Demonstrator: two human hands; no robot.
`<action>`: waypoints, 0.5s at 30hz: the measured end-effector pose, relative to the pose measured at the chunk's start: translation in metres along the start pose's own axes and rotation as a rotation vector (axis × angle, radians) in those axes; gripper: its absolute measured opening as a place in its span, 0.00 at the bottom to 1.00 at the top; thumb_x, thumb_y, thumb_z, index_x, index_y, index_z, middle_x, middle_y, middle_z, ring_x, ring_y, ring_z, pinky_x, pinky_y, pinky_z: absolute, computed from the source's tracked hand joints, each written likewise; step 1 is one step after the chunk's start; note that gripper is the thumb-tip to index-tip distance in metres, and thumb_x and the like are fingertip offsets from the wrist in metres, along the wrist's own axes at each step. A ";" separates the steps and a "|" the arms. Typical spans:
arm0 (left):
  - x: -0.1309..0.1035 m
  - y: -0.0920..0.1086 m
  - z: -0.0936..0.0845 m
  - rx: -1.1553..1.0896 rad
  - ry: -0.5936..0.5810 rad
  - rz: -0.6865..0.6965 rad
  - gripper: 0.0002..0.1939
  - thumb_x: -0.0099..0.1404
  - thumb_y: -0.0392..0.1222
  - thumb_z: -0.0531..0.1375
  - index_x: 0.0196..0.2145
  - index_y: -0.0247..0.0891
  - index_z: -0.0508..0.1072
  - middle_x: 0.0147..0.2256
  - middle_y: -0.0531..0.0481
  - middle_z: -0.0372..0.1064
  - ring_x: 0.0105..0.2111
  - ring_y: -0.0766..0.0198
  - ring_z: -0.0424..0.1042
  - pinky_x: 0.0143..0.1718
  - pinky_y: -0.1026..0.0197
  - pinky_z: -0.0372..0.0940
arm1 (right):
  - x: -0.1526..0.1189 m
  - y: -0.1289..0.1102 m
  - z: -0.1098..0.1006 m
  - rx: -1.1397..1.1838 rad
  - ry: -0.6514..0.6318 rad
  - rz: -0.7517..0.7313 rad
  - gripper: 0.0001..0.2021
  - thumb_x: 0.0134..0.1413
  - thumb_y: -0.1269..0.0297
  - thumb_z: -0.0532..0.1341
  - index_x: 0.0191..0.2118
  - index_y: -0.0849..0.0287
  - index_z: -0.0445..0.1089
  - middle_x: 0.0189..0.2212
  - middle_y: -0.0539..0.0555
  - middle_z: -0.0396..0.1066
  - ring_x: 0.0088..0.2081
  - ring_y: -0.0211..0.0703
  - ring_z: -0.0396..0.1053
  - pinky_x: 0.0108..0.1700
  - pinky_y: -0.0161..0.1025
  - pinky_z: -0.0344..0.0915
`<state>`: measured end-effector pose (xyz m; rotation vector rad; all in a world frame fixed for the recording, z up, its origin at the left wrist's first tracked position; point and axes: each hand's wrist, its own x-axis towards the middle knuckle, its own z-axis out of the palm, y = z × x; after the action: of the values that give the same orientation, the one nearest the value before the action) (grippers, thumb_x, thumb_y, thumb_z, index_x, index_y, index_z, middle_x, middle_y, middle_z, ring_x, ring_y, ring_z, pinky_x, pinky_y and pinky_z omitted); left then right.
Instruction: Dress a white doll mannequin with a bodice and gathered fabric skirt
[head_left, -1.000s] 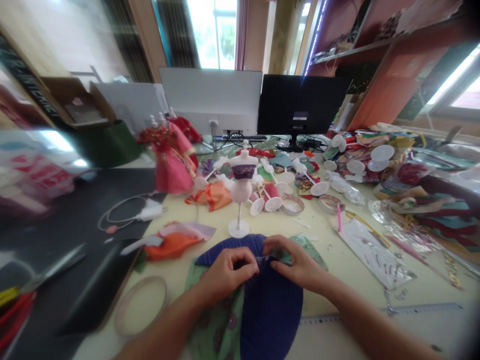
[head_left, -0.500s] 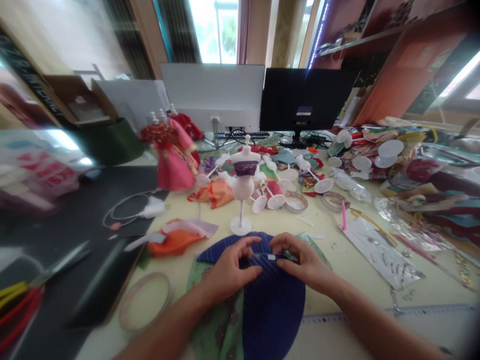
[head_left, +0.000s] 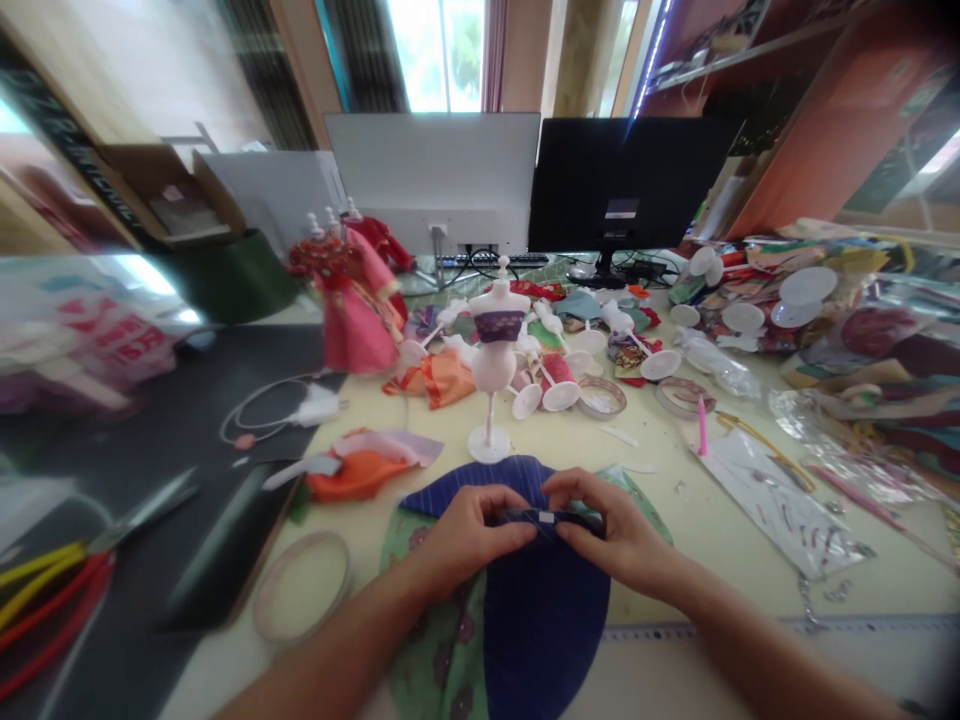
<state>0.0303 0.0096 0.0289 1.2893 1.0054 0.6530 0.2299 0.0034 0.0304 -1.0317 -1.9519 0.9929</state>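
Observation:
A dark blue striped fabric piece [head_left: 546, 620] lies over green flowered fabric [head_left: 442, 640] in front of me. My left hand [head_left: 480, 525] pinches the blue fabric along a folded edge between thumb and fingers. Close by on the right, my right hand [head_left: 600, 515] pinches the same fold. Between my fingertips a small white square piece [head_left: 546, 517] shows on the fold. Just beyond the fabric stands a small white dress-form mannequin [head_left: 493, 370], upright on its round base, with a purple patterned band [head_left: 499, 326] around its chest.
Scissors [head_left: 97, 550], a black phone-like slab [head_left: 232, 550] and a tape roll [head_left: 304, 590] lie left. A ruler [head_left: 660, 632], a pink pen [head_left: 702, 428] and a plastic bag [head_left: 784, 500] are right. Several small mannequins and fabric scraps spread behind, before two monitors [head_left: 630, 190].
The blue fabric's edge is now folded flatter and pinched more tightly, with my left thumb nearer the white piece. The whole view has shifted slightly.

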 end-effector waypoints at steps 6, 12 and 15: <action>0.002 -0.002 0.002 -0.028 0.018 -0.015 0.09 0.52 0.42 0.63 0.28 0.33 0.73 0.23 0.54 0.66 0.24 0.70 0.61 0.27 0.67 0.53 | -0.001 0.001 0.003 -0.016 -0.022 -0.013 0.15 0.48 0.75 0.56 0.44 0.56 0.62 0.32 0.51 0.67 0.35 0.39 0.67 0.38 0.37 0.66; 0.002 0.000 0.003 -0.043 0.051 -0.021 0.09 0.53 0.42 0.63 0.27 0.32 0.72 0.24 0.54 0.65 0.25 0.70 0.60 0.27 0.67 0.53 | -0.006 -0.003 0.003 -0.280 0.158 -0.332 0.15 0.49 0.76 0.57 0.43 0.56 0.62 0.35 0.54 0.65 0.39 0.45 0.64 0.47 0.50 0.61; 0.002 0.000 0.003 -0.031 0.063 -0.003 0.09 0.53 0.42 0.63 0.27 0.33 0.71 0.24 0.54 0.66 0.26 0.70 0.62 0.29 0.67 0.55 | -0.006 -0.007 0.006 -0.371 0.145 -0.407 0.10 0.50 0.76 0.56 0.38 0.56 0.63 0.29 0.53 0.65 0.33 0.43 0.62 0.41 0.48 0.62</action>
<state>0.0340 0.0094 0.0287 1.2465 1.0447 0.7079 0.2250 -0.0066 0.0319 -0.8197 -2.1521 0.3317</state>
